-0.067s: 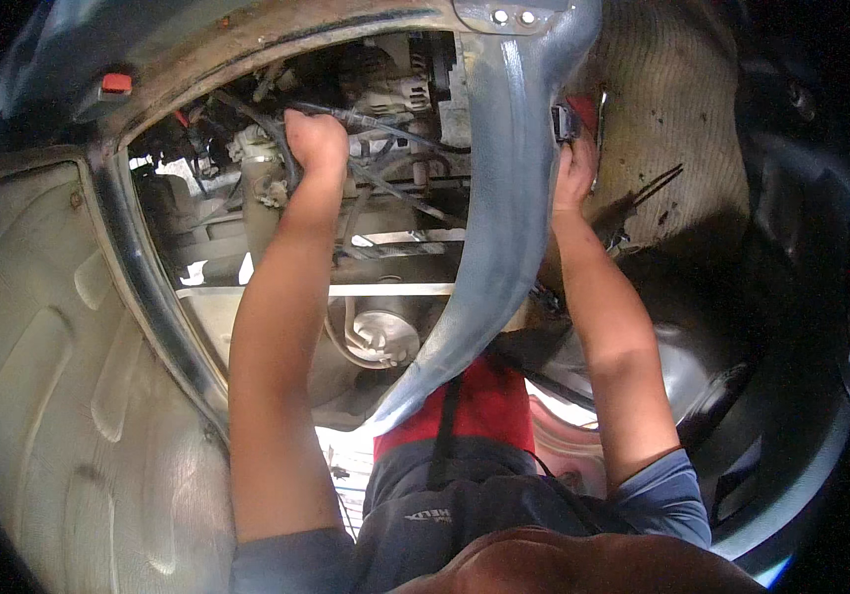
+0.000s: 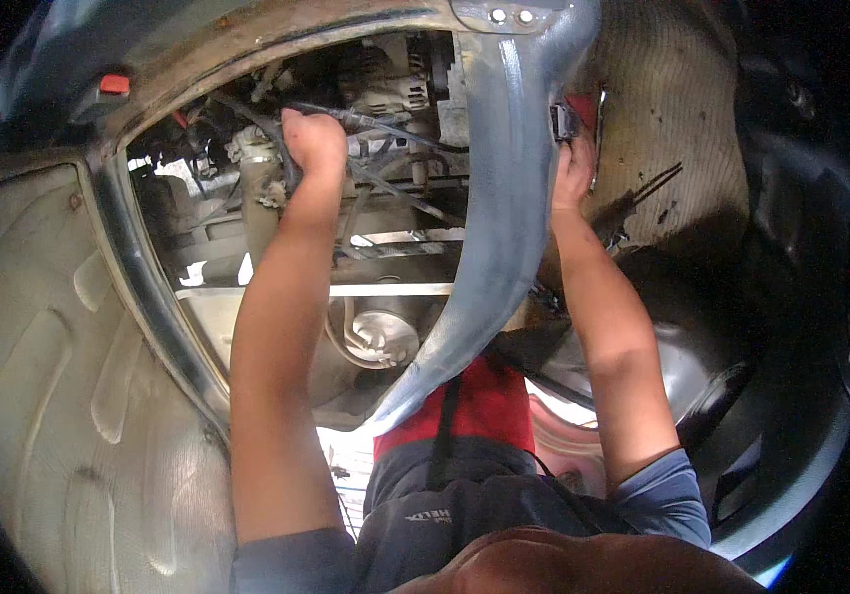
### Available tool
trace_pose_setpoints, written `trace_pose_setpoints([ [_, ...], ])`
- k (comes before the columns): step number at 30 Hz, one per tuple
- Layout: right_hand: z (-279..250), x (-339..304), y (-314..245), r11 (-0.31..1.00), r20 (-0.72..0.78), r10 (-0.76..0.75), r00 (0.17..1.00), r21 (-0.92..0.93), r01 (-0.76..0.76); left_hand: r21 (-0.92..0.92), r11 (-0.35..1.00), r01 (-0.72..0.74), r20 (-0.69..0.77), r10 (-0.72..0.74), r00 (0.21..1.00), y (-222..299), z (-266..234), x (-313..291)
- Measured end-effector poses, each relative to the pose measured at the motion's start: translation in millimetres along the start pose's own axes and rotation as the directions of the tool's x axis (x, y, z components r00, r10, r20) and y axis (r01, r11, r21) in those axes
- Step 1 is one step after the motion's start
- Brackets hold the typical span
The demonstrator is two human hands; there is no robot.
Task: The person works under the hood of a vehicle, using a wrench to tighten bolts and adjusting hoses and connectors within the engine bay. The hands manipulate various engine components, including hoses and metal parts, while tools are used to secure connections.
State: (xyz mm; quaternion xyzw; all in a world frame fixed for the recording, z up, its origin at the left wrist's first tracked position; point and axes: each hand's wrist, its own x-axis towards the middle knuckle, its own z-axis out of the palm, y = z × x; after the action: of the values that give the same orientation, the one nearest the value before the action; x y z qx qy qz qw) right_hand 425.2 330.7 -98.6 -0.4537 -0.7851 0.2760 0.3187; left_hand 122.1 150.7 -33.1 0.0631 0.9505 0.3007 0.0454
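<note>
My left hand (image 2: 315, 142) reaches through the opening in the vehicle body, its fingers curled closed among cables and hoses. What is inside the fist is hidden; a dark hose (image 2: 291, 166) runs close by the wrist, and a dark cable (image 2: 341, 114) passes at the knuckles. On the other side of the blue-grey body strut (image 2: 509, 178), my right hand (image 2: 573, 173) is raised with its fingers bent around the lower end of a small black block (image 2: 565, 121). Part of that hand is hidden behind the strut's edge. A red piece (image 2: 583, 104) shows just behind the block.
Engine parts (image 2: 395, 89) fill the opening's far end. A pale crossbar (image 2: 395, 290) spans it above a round metal cover (image 2: 383, 339). To the right hangs ribbed, stained matting (image 2: 667, 109) with a thin metal rod (image 2: 599, 139). A ridged panel (image 2: 39, 376) curves along the left.
</note>
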Motion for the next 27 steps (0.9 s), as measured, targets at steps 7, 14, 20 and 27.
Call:
trace_pose_setpoints([
  [7,-1,5,-7,1.0,-0.005,-0.023,1.0,-0.013,0.023,-0.446,0.895,-0.026,0.112,0.085,0.99,-8,-1,-4],
  [14,-6,6,-16,1.0,-0.008,0.021,1.0,-0.021,-0.021,-0.562,0.775,0.29,0.264,-0.164,0.95,18,-22,-21],
  [20,-4,7,-8,1.0,-0.009,-0.015,1.0,-0.002,0.015,-0.586,0.707,0.396,0.303,-0.263,0.916,19,-47,-17],
  [27,-1,6,0,1.0,-0.014,-0.027,1.0,0.015,0.027,-0.636,0.709,0.305,0.322,-0.116,0.94,8,-9,-4],
])
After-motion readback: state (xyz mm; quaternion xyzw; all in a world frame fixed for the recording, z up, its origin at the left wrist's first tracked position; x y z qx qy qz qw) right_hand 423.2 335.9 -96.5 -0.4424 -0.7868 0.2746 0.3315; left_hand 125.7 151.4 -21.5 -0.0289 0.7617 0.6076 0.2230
